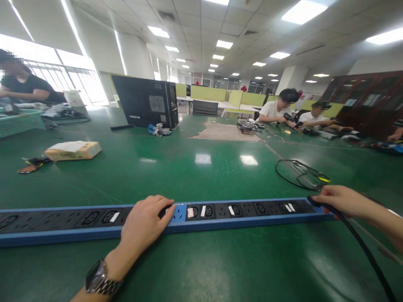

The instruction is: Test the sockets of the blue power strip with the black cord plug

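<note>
A long blue power strip (pixel 245 222) with black sockets and small white labels lies across the green table. My left hand (pixel 146 220), with a metal watch on its wrist, rests over the strip beside a blue socket, its fingers wrapped over the strip's far edge. At the strip's right end, my right hand (pixel 338 199) is closed on the black plug of a thick black cable (pixel 362 245), which runs down to the lower right. The plug is at the last socket; whether it is seated there is hidden.
Beyond the strip are a coiled black cable (pixel 300 174), a tissue pack (pixel 74 151), a black computer case (pixel 147 102) with gloves (pixel 159 130) beside it, and a green basket (pixel 22 123) at the left. People sit at the table's far right and far left.
</note>
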Available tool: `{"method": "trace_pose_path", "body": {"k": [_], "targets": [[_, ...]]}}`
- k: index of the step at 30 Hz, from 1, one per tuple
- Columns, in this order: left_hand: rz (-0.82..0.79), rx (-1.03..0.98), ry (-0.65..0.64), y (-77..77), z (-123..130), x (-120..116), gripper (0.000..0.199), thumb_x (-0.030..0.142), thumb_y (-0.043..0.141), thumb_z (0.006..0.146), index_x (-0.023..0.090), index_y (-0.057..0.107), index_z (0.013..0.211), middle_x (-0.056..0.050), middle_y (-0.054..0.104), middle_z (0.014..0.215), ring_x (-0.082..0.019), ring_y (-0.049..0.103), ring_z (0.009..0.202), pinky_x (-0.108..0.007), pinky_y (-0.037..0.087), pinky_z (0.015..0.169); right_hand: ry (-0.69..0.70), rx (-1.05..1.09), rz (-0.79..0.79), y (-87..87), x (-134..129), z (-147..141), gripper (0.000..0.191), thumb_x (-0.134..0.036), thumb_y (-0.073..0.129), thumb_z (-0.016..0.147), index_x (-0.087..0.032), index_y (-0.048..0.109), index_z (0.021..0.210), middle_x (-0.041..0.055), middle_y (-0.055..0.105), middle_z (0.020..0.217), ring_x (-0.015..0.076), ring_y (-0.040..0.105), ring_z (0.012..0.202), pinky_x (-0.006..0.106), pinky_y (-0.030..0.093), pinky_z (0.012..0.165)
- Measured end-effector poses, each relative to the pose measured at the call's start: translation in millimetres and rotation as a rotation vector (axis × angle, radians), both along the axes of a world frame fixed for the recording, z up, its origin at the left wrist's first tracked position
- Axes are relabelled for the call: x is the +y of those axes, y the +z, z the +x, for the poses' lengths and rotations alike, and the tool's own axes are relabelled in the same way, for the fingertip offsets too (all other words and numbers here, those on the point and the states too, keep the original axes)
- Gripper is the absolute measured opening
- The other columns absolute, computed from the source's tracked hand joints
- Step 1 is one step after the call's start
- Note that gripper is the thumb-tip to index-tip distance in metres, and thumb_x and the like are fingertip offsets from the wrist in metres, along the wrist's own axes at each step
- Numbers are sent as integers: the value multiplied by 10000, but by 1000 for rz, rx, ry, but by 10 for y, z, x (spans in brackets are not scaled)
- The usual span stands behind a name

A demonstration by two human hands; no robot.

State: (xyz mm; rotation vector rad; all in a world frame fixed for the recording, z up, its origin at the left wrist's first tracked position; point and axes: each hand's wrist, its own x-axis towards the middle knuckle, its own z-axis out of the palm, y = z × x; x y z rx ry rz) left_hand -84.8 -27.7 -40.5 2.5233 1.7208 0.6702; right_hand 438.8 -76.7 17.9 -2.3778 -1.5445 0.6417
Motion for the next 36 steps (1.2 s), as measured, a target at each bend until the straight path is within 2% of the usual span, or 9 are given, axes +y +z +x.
{"method": "trace_pose_path", "body": {"k": [6, 16, 23, 29, 32, 36], "targets": [[-4, 11, 5, -2, -4, -3, 331, 438, 451, 881, 234, 701, 956, -40, 717, 969, -231, 624, 926, -376, 461, 829, -7, 22, -45, -111, 52, -25, 313, -472, 507, 779, -206, 489, 614, 94, 666, 594, 169, 560, 424, 281, 333, 446], [-9, 22, 10, -10, -12, -9, 335, 437, 445, 887, 227, 695, 959, -41, 713, 980, -224, 619, 930, -376, 455, 836, -31, -9, -111, -130, 88, 36, 303, -444, 486, 824, -201, 493, 643, 93, 671, 606, 158, 561, 416, 264, 289, 417], [-15, 21, 7, -17, -7, -4, 340, 435, 441, 889, 220, 692, 969, -41, 712, 980, -223, 615, 940, -377, 453, 852, 7, -154, -120, -160, 118, -28, 265, -362, 474, 861, -194, 481, 656, 96, 689, 654, 167, 607, 459, 273, 401, 465], [-23, 30, 15, -6, -4, -5, 347, 444, 439, 888, 217, 688, 972, -40, 709, 976, -230, 612, 937, -387, 455, 845, -105, -67, -183, -123, 143, -123, 272, -336, 435, 882, -202, 464, 647, 91, 660, 606, 158, 567, 412, 258, 313, 403], [-21, 30, 11, -5, 2, 2, 346, 443, 437, 891, 218, 688, 973, -40, 708, 980, -229, 612, 935, -388, 453, 845, -145, -24, -177, -129, 149, -112, 276, -349, 432, 883, -207, 458, 649, 88, 657, 599, 155, 557, 402, 262, 311, 413], [-13, 26, 11, -13, -6, -2, 341, 441, 444, 889, 217, 688, 971, -39, 710, 974, -225, 614, 930, -384, 452, 843, -58, -56, -138, -184, 137, -16, 285, -375, 434, 884, -215, 459, 649, 111, 684, 647, 172, 590, 442, 288, 354, 462]]}}
